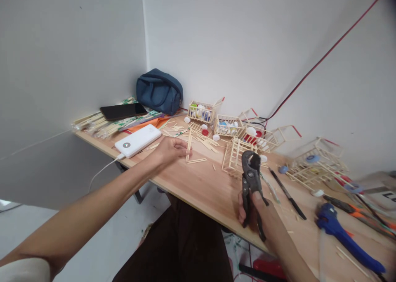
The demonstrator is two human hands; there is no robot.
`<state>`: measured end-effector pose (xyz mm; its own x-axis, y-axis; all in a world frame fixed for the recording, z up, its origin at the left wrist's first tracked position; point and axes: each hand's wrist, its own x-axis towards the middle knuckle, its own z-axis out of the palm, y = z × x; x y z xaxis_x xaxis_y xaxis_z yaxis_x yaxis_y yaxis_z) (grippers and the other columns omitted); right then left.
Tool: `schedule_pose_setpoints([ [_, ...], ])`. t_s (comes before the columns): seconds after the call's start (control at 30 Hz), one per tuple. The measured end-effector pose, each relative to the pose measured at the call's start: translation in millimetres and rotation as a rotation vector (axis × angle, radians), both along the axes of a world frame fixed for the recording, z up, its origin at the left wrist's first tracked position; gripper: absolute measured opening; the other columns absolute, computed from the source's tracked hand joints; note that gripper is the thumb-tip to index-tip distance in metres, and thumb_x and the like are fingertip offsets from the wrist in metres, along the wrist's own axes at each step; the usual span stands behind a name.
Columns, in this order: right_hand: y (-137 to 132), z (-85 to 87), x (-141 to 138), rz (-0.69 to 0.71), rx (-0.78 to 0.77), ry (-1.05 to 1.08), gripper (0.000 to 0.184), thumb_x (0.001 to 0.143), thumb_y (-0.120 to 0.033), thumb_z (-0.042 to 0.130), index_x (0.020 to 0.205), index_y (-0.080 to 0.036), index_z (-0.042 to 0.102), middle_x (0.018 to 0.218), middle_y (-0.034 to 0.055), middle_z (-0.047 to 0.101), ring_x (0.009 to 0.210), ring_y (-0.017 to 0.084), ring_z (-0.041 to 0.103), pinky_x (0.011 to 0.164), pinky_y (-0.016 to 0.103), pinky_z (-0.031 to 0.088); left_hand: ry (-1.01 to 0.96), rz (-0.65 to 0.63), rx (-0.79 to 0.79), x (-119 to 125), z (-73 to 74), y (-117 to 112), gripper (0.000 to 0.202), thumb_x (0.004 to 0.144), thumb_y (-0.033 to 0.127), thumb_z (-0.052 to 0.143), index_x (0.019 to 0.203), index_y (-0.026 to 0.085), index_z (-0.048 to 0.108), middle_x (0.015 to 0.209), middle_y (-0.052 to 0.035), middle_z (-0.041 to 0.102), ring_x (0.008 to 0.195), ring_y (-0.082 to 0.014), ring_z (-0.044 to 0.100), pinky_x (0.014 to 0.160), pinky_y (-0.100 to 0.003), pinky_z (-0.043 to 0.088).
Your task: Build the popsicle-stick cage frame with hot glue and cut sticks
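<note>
Sticks (189,141) stand pinched at the fingertips of the left hand (170,153), long axis toward twelve o'clock; at four o'clock, the right hand (261,209) wraps its fingers around the cutter (251,175).

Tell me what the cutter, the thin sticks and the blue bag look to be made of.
Cutter: probably metal with a dark coating; round pivots and dull highlights suggest it.
Sticks: bare wood or bamboo, pale and matte; which one, I can't tell.
Bag: likely fabric, dull-surfaced, with soft folds.
</note>
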<state>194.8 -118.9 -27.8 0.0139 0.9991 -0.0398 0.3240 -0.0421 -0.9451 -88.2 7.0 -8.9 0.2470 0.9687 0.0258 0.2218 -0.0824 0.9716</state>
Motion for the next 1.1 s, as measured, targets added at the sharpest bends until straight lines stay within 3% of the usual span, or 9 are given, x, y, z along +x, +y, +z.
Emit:
schedule_pose_setpoints([
  [0.1,5,22.0,-23,-0.006,-0.022,0.044,0.049,0.08,-0.066,0.054,0.071,-0.018,0.061,0.056,0.0033,0.058,0.052,0.017,0.056,0.053,0.03,0.048,-0.17,-0.187,-0.178,13,9.2,-22,0.028,0.064,0.033,0.078,0.082,0.013,0.072,0.077,-0.0074,0.075,0.07,-0.0154,0.067,0.068,-0.025,0.049],
  [0.2,14,39.7,-49,-0.039,0.028,-0.009,0.037,0.078,-0.054,0.06,0.079,-0.017,0.065,0.056,0.0001,0.056,0.054,0.015,0.054,0.054,0.028,0.046,-0.189,-0.312,-0.241,32,14.2,-48,0.017,0.067,0.028,0.076,0.077,0.015,0.073,0.072,-0.004,0.074,0.067,-0.0134,0.065,0.066,-0.022,0.048],
  [0.33,26,43.3,-68,-0.037,0.186,-0.085,0.019,0.075,-0.037,0.061,0.072,-0.018,0.061,0.062,-0.0011,0.057,0.06,0.014,0.053,0.059,0.026,0.044,-0.175,-0.434,-0.241,52,14.0,-66,0.011,0.068,0.025,0.072,0.072,0.015,0.073,0.07,-0.0015,0.072,0.067,-0.0134,0.064,0.067,-0.021,0.046],
  [0.47,32,32.4,-66,-0.09,0.238,-0.194,0.02,0.076,-0.036,0.06,0.066,-0.019,0.057,0.062,-0.0017,0.055,0.06,0.014,0.05,0.059,0.026,0.039,-0.109,-0.392,-0.226,59,8.5,-66,0.008,0.066,0.023,0.071,0.066,0.015,0.072,0.064,0.0003,0.07,0.062,-0.0128,0.061,0.06,-0.02,0.043],
  [0.67,38,18.0,-53,-0.103,0.14,-0.11,0.035,0.073,-0.049,0.065,0.059,-0.019,0.053,0.054,-0.0023,0.051,0.053,0.013,0.045,0.05,0.025,0.036,-0.178,-0.394,-0.336,56,4.7,-64,0.017,0.066,0.024,0.073,0.08,0.016,0.075,0.071,-0.0005,0.072,0.064,-0.0134,0.063,0.06,-0.02,0.045],
  [0.8,39,18.6,-45,-0.13,0.097,-0.015,0.043,0.076,-0.056,0.063,0.059,-0.019,0.051,0.052,-0.0025,0.05,0.049,0.012,0.046,0.049,0.025,0.038,-0.277,-0.501,-0.344,49,8.1,-70,0.024,0.079,0.032,0.066,0.096,0.017,0.076,0.087,-0.0046,0.076,0.083,-0.0154,0.068,0.08,-0.023,0.049],
  [0.87,39,20.4,-42,-0.148,0.073,0.077,0.042,0.075,-0.055,0.066,0.06,-0.018,0.053,0.053,-0.0025,0.051,0.05,0.011,0.047,0.05,0.025,0.038,-0.306,-0.523,-0.368,47,6.7,-75,0.026,0.079,0.031,0.067,0.1,0.018,0.075,0.092,-0.005,0.076,0.088,-0.0163,0.069,0.084,-0.023,0.049],
  [1.1,38,25.2,-43,-0.146,0.019,0.267,0.038,0.073,-0.05,0.072,0.063,-0.017,0.055,0.055,-0.0034,0.051,0.05,0.01,0.046,0.048,0.023,0.036,-0.224,-0.392,-0.305,50,-4.3,-86,0.017,0.073,0.028,0.073,0.087,0.019,0.078,0.087,-0.0025,0.077,0.084,-0.0175,0.07,0.08,-0.023,0.051],
])
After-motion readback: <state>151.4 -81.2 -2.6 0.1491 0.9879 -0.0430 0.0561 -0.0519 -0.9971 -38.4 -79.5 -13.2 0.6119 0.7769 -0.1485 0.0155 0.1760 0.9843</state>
